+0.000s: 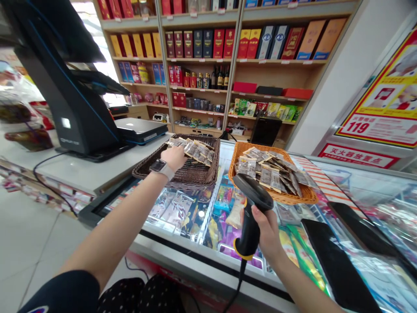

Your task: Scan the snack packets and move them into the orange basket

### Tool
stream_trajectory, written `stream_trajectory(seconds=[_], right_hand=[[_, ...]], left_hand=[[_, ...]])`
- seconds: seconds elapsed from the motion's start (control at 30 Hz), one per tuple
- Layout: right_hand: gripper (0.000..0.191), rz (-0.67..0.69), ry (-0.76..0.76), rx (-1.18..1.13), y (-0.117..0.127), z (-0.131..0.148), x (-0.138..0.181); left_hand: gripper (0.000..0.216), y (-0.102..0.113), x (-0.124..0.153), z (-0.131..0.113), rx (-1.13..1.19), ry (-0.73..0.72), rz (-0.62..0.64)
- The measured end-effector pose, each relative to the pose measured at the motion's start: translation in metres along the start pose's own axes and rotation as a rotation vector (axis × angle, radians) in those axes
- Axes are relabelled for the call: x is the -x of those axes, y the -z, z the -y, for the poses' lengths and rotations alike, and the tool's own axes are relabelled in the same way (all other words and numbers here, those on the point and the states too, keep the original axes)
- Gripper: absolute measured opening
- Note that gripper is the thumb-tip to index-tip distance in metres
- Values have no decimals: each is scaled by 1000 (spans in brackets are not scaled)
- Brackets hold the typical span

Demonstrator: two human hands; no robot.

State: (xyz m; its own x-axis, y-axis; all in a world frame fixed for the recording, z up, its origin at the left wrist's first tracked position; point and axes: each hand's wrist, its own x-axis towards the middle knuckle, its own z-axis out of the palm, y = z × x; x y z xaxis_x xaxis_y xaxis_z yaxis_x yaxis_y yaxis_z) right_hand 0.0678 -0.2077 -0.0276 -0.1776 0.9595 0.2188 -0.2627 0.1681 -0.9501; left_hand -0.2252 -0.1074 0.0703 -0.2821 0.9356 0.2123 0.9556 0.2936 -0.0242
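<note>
My right hand (267, 228) is wrapped round the handle of a black barcode scanner (252, 217) with yellow trim, held upright over the glass freezer top. Its cable hangs down toward me. My left hand (174, 157), with a watch on the wrist, reaches into the dark brown wicker basket (192, 176). Its fingers are bent down at a pile of small clear packets (197, 151) with pale strips; whether they grip one is hidden. Right of it, an orange wicker basket (308, 198) holds more such packets (270, 169), behind the scanner's head.
A black checkout terminal (78, 100) and a flat scale (140, 128) stand on the white counter (19, 158) at left. Two dark, flat phone-like slabs (337, 261) lie at right. Shelves of boxed bottles (202, 43) line the back. Packaged goods show through the freezer glass.
</note>
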Motion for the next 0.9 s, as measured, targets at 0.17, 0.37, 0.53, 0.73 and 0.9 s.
stream_trajectory(seconds=[0.17,0.37,0.53,0.73,0.9], right_hand=[[38,157,65,189,-1,-7,4],[33,365,185,313,-4,-3,2],[29,359,159,318,-8,4,2],[25,330,156,308,-8,3,3],[25,288,151,287,-4,3,3]], left_hand=[[43,-25,-15,66,-81,155,258],[75,-35,-15,63,-19,268,262],[55,-21,-12,65,135,213,152],[29,5,19,51,504,69,-201],[25,-1,62,6,885,-136,-458]])
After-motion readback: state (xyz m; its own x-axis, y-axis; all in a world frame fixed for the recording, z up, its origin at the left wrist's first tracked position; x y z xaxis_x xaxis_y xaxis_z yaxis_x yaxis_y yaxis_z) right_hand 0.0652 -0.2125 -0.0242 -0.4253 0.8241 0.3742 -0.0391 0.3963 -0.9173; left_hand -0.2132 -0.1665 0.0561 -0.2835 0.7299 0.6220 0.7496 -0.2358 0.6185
